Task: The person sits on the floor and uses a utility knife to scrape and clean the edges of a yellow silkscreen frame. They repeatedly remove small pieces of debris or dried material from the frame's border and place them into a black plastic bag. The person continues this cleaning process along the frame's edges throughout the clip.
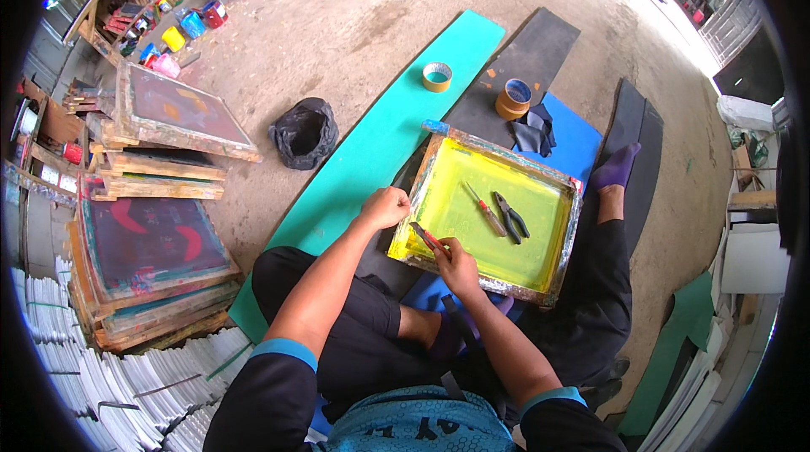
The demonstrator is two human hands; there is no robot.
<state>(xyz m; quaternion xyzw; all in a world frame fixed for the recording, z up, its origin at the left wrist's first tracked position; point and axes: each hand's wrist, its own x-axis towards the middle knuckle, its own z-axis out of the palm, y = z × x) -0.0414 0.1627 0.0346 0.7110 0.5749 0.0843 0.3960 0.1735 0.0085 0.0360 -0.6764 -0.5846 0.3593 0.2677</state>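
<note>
A wooden screen-printing frame [408, 255] with yellow-green mesh lies across the mats in front of my crossed legs. My right hand [456, 267] is closed round a red utility knife [429, 237], its metal end over the frame's near left corner. Just outside the frame's left side is my left hand [386, 207], fingers curled into a pinch; what they hold, if anything, is too small to make out. On the mesh rest a screwdriver [487, 212] with a red and brownish handle and dark-handled pliers [511, 217], side by side, untouched.
Two tape rolls [437, 77] [513, 99] stand beyond the frame, near a dark crumpled cloth [534, 130]. A black bag [304, 133] sits left of the green mat [371, 127]. Stacked screen frames [160, 241] and bundled white sheets [143, 380] fill the left.
</note>
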